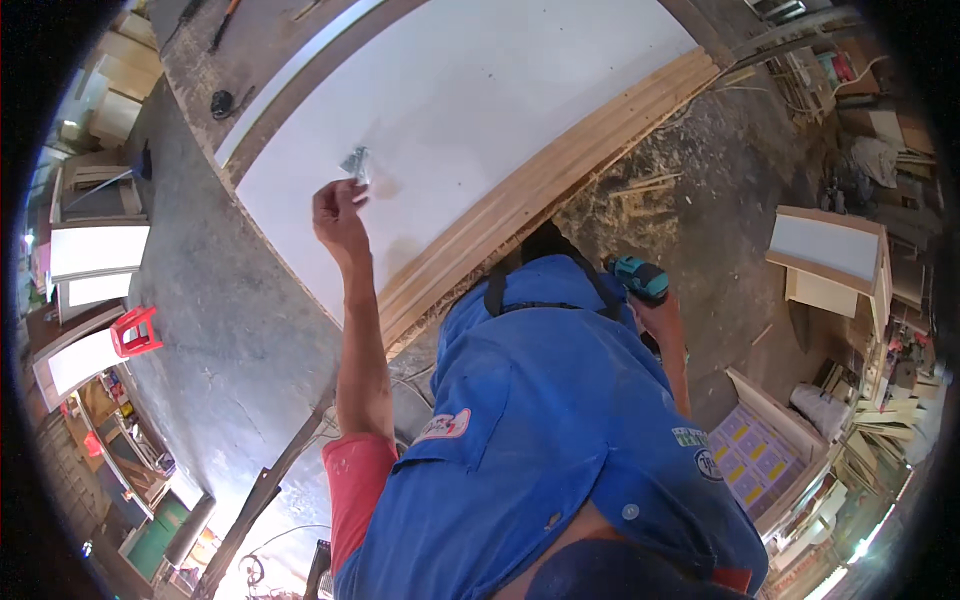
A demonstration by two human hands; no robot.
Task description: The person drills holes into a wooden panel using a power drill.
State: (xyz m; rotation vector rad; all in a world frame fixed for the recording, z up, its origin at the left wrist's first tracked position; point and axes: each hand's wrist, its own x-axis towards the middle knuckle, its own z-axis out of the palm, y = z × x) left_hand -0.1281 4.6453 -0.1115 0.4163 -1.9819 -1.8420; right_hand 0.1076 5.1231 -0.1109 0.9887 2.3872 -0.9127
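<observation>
My left hand (338, 214) is over the white panel (470, 110), its fingers curled and its thumb and fingertips drawn together. Right by those fingertips is a small clear plastic bag (355, 162) with dark bits in it, slightly blurred. What the fingers pinch, if anything, is too small to make out. Down at my right side, my right hand (660, 318) is wrapped round a teal and black cordless drill (638, 278), partly hidden by my body. Light wooden strips (560, 170) run along the panel's near edge.
A dark roll of tape (222, 104) lies beyond the panel's left edge. On the left of the floor stands a red plastic stool (136, 331). Sawdust and offcuts (645, 190) litter the floor right of the panel. A white-topped wooden cabinet (825, 245) stands at the right.
</observation>
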